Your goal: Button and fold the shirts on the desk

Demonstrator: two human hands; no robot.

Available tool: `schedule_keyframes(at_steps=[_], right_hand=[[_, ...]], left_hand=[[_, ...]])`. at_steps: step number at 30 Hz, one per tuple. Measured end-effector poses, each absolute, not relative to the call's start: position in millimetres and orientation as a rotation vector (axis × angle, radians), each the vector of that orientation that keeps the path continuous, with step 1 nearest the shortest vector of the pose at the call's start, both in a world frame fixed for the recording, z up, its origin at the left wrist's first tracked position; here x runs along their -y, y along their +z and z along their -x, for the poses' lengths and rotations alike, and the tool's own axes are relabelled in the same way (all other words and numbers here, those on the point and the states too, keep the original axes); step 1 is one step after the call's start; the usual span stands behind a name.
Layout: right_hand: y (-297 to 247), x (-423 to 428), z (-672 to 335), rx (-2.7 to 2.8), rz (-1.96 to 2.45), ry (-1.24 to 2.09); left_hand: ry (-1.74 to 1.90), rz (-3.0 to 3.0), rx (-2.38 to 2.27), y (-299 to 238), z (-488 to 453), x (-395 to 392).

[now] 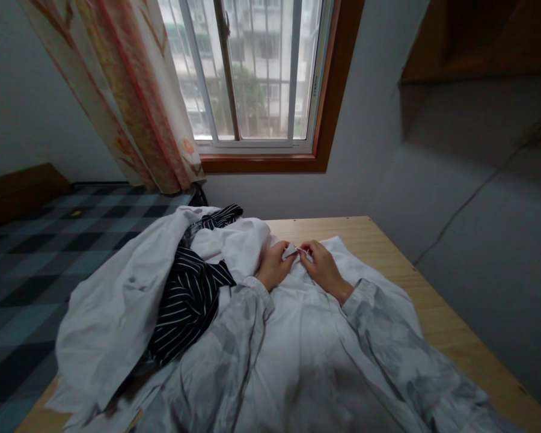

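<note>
A white shirt (306, 337) lies spread on a wooden table (442, 313) in front of me. My left hand (274, 264) and my right hand (322, 264) meet at the shirt's collar end, both with fingers pinched on a small fold of the white fabric (293, 251). Both forearms wear grey mottled sleeves. To the left of my hands lies a heap of white cloth (117, 313) with a black garment with thin white stripes (189, 300) tangled in it.
A bed with a blue and black checked cover (31, 264) stands left of the table. Behind are a barred window (252, 72) with a wooden frame and a patterned orange curtain (135, 102). A grey wall (478, 216) runs along the table's right side.
</note>
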State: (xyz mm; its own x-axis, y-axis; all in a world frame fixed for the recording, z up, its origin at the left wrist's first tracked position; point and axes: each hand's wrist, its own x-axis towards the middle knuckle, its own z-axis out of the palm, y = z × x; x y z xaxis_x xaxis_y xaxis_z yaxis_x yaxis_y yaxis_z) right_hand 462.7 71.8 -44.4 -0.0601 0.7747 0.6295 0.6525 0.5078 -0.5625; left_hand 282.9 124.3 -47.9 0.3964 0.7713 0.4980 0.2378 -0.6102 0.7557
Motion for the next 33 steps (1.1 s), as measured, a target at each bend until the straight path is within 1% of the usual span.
schedule_keyframes(at_steps=[12,18,23,26,33], right_hand=[[-47.3,-73.8,-464.4,1.803,1.218,0.151],[-46.9,-77.4,-467.2,1.817,1.188,0.081],[-45.6,-75.9,-465.5,1.847,1.082,0.167],[-45.0,-73.7,-464.6,1.864,1.034,0.217],[-45.7,-73.3,-464.9,1.951,1.010,0.155]], left_hand=[[1.141,-2.094,-0.797,-41.0,-283.2,-121.6],[1.124,-2.250,-0.966,-44.5,-280.8,-121.8],[1.295,-2.033,-0.890,-44.8,-280.6,-124.9],[1.322,-1.862,-0.845,-41.9,-281.6,-125.1],[1.335,-1.787,-0.919,-36.4,-281.3,-124.4]])
